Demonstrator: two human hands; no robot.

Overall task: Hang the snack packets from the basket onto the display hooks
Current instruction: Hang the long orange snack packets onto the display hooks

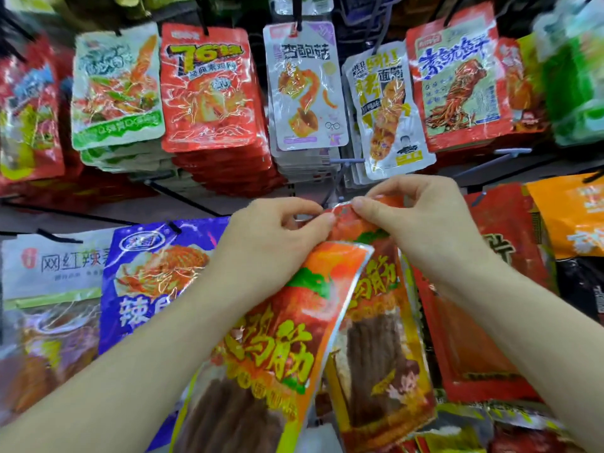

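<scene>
Two orange-red snack packets with yellow lettering are in front of me. My left hand [277, 237] holds the nearer packet [261, 348] under its palm and pinches the top edge of the farther packet [376, 322]. My right hand [421, 223] pinches that same top edge from the right, thumb and forefinger at the hang hole. A thin metal display hook [333, 191] ends just above the pinched edge; whether it passes through the hole is hidden. The basket is out of view.
Rows of hanging packets fill the rack: green [114, 89], red "76" [209, 89], white-lilac [304, 89] and white-yellow [389, 109] above; a purple packet [157, 276] at left, red [510, 256] and orange [572, 214] ones at right. Bare hooks [490, 161] jut out.
</scene>
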